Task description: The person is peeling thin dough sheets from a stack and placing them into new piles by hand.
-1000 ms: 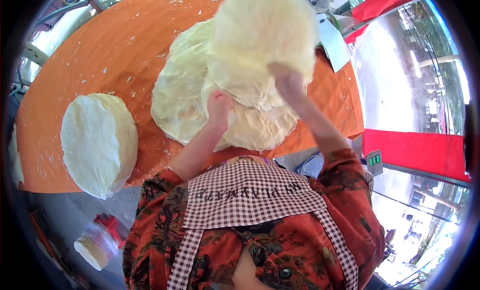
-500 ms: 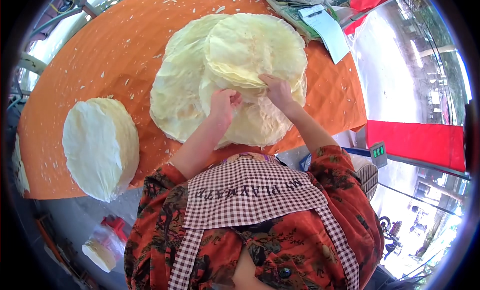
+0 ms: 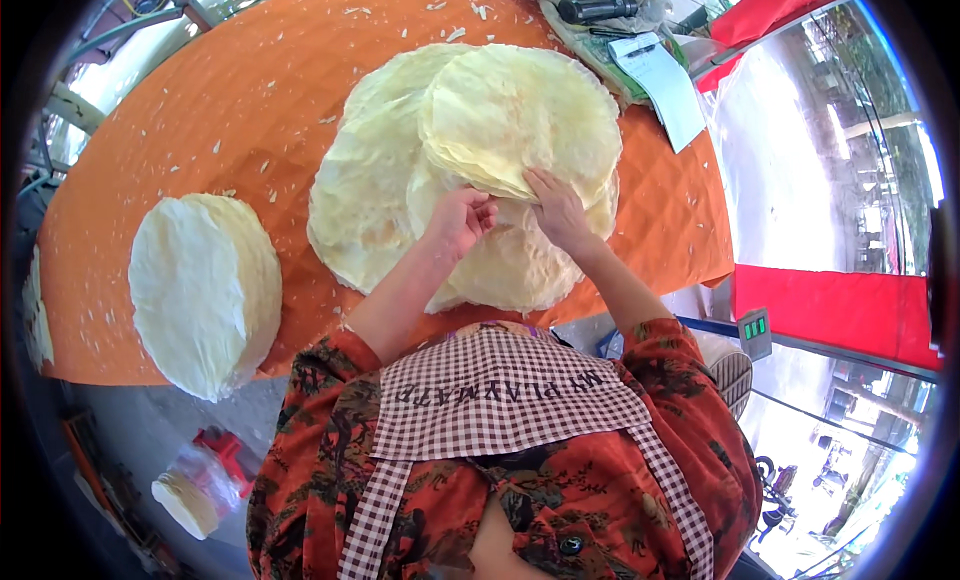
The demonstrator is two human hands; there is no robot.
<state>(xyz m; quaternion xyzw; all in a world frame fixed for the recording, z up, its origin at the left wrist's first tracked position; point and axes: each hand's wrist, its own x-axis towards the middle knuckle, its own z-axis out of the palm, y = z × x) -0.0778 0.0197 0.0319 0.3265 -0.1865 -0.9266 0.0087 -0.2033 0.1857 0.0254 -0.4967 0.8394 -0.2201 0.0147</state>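
Thin, pale yellow round flatbread sheets (image 3: 520, 105) lie in a layered stack, on top of a broader spread of similar sheets (image 3: 365, 195). My right hand (image 3: 562, 215) is at the near edge of the upper stack, its fingertips over the layered rim and its thumb hidden; it grips the sheets there. Just left of it, my left hand (image 3: 460, 223) has its fingers curled in and the thumb side against the same rim. Whether anything is pinched in the left fingers is hidden.
An orange cloth (image 3: 240, 110) with scattered flakes covers the table. At the left edge sits a thick stack of pale round sheets (image 3: 200, 290). A notepad (image 3: 660, 85) and a black cylindrical object (image 3: 597, 7) lie at the far right. A bag of round sheets (image 3: 190, 500) is lower left.
The whole view has shifted slightly, so the table's contents sit lower. My right fingers lie flatter over the upper stack's near rim; my left hand stays curled beside it.
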